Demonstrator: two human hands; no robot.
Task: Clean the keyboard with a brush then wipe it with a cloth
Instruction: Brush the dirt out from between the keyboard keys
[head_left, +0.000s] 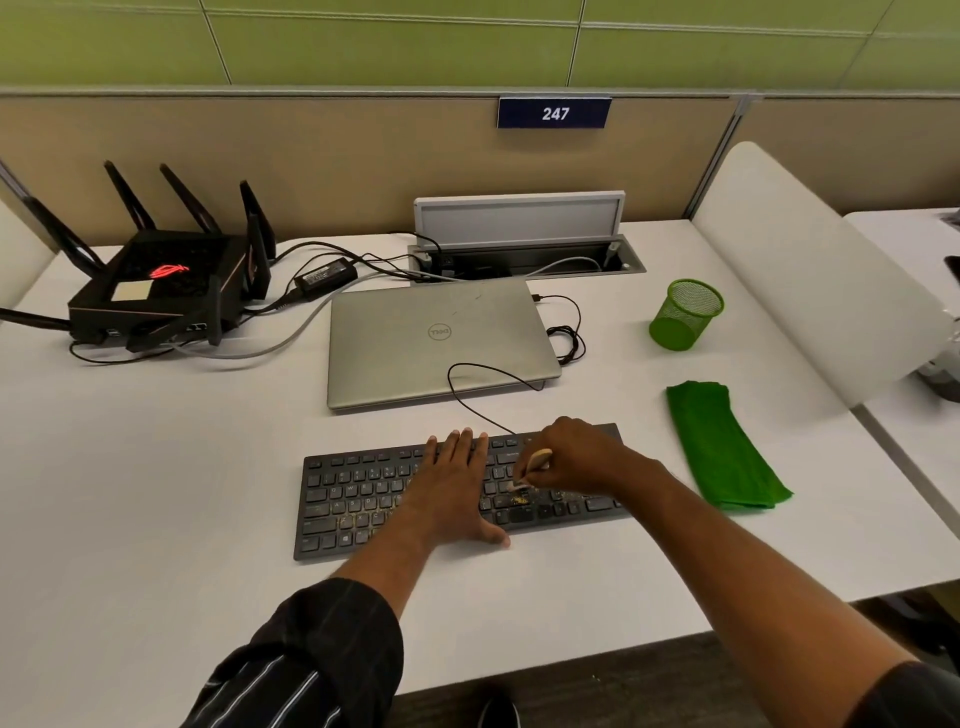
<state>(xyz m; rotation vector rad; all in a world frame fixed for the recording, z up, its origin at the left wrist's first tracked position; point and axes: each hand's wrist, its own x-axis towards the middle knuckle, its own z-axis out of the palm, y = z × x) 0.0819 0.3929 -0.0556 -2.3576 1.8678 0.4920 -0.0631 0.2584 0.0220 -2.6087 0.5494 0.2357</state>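
1. Router (156, 291): black, aerials up, at the far left of the tabletop (156, 467), well apart from the work. I leave it alone.
2. Keyboard (353, 499): black, lying slightly askew near the tabletop's front edge, in front of a closed laptop (441, 343). Yellowish crumbs (519, 500) show among the lower rows, left of centre and right of centre.
3. Left hand (452, 488): flat, palm down on the middle of the keyboard, fingers straight and close together, fingertips reaching the top row. I read it as pinning the keyboard in place.
4. Brush (530, 467): pale handle, bristle tip down on the keys just beside the left hand and just behind the right-hand cluster of crumbs.
5. Right hand (582, 457): over the keyboard's right part, fingers curled round the brush handle. I judge the brushing step to be under way. To do it well I would use short, light strokes along the gaps between rows, drive the crumbs toward one edge, and shift the left hand in turn to uncover the keys beneath it.
6. Cloth (722, 447): green, folded, flat on the tabletop just right of the keyboard, near the right forearm and touched by neither hand. The wiping is not yet begun.
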